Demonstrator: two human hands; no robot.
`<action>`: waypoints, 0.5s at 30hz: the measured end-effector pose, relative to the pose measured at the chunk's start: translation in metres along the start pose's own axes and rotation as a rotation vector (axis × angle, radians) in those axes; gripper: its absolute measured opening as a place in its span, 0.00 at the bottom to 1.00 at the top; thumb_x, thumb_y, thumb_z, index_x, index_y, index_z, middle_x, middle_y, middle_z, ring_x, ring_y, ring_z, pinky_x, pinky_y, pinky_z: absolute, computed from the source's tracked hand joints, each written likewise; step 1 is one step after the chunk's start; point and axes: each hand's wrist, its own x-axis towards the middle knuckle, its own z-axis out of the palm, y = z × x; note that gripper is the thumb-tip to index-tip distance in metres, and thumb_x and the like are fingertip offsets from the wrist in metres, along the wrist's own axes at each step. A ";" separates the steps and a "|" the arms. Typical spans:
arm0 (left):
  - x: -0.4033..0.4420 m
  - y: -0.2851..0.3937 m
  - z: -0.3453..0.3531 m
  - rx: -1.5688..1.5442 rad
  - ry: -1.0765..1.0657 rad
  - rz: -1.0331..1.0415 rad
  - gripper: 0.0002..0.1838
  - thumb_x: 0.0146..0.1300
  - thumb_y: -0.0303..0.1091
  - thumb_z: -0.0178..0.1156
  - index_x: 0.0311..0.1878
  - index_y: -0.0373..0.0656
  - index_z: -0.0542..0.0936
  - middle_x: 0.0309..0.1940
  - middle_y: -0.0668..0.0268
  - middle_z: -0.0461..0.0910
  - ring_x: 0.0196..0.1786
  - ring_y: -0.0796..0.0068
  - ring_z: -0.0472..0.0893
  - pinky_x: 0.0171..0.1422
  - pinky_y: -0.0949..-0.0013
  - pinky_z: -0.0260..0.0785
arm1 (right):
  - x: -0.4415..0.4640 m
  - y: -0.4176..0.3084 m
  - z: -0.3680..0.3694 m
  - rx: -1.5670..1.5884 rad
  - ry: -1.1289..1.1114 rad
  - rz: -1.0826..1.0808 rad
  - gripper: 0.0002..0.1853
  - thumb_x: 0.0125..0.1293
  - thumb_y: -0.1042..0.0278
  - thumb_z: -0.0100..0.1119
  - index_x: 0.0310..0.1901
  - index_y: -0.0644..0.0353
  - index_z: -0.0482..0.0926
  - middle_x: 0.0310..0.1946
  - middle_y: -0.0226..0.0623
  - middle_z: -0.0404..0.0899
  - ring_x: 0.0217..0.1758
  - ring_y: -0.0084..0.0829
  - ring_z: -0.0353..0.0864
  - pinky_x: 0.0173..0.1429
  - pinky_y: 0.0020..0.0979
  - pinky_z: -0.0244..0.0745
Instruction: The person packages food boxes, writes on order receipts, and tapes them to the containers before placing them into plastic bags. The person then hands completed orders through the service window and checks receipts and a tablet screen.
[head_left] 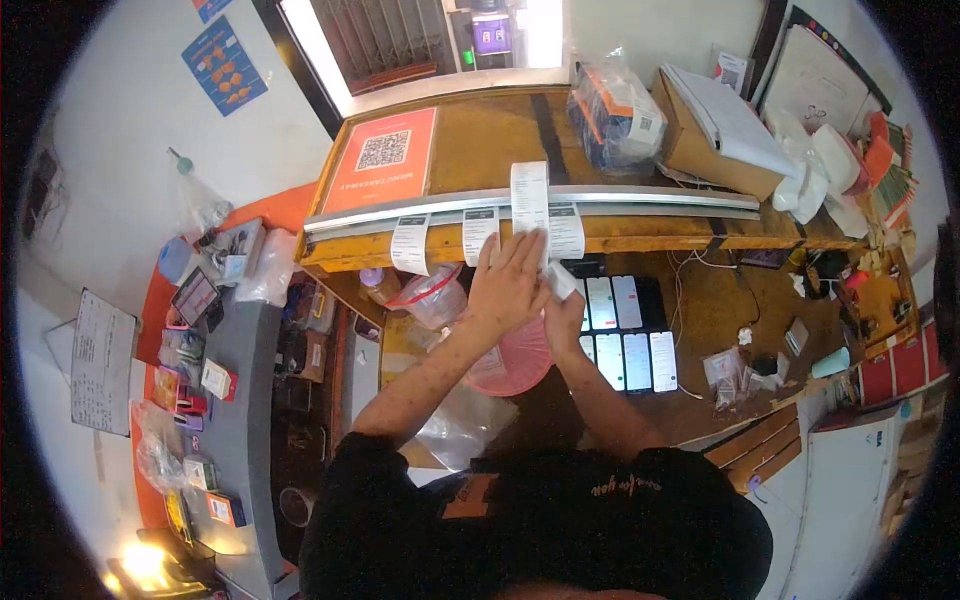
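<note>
A metal rail [670, 198] runs along the edge of the wooden shelf, with several printed paper slips hanging from it. My left hand [505, 285] lies with its fingers stretched over the lower part of the tallest slip [530, 195], just below the rail. Beside it, my right hand [565, 315] is closed round a white folded paper [563, 281]. One slip [410, 243] hangs to the left, another [480, 232] near my left fingertips, and a third [567, 230] just right of the tall one. A pink round lid [515, 360] shows below my hands.
Several lit phones [637, 360] lie on the lower desk at the right, near white cables. An orange QR sign [385, 155], a plastic-wrapped pack [615, 110] and a cardboard box [715, 160] are on the upper shelf. A plastic tub [430, 300] stands under the rail.
</note>
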 end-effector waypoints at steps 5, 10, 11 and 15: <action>0.012 -0.009 0.008 0.113 -0.020 -0.074 0.34 0.59 0.46 0.52 0.68 0.42 0.63 0.67 0.64 0.64 0.69 0.67 0.62 0.71 0.38 0.42 | -0.015 0.022 -0.007 -0.059 0.010 0.075 0.17 0.66 0.65 0.59 0.51 0.71 0.76 0.44 0.41 0.81 0.47 0.28 0.79 0.51 0.29 0.73; 0.015 -0.001 0.012 0.103 -0.009 -0.138 0.34 0.59 0.46 0.53 0.68 0.44 0.63 0.64 0.63 0.65 0.68 0.67 0.63 0.69 0.37 0.44 | -0.009 0.027 -0.002 -0.045 0.033 0.016 0.17 0.67 0.65 0.58 0.50 0.71 0.76 0.46 0.42 0.81 0.48 0.29 0.79 0.51 0.31 0.72; 0.016 -0.001 0.015 0.092 0.003 -0.156 0.34 0.59 0.47 0.53 0.67 0.44 0.63 0.63 0.63 0.65 0.67 0.66 0.63 0.68 0.37 0.45 | -0.008 0.026 0.002 -0.007 0.058 0.017 0.17 0.67 0.65 0.58 0.50 0.71 0.76 0.46 0.42 0.81 0.48 0.29 0.79 0.50 0.31 0.73; 0.016 -0.001 0.017 0.109 0.027 -0.152 0.34 0.58 0.47 0.55 0.67 0.44 0.64 0.62 0.62 0.65 0.66 0.66 0.63 0.67 0.37 0.46 | -0.007 0.057 0.002 -0.070 -0.037 0.088 0.18 0.65 0.65 0.60 0.50 0.71 0.76 0.47 0.43 0.81 0.46 0.31 0.81 0.48 0.33 0.74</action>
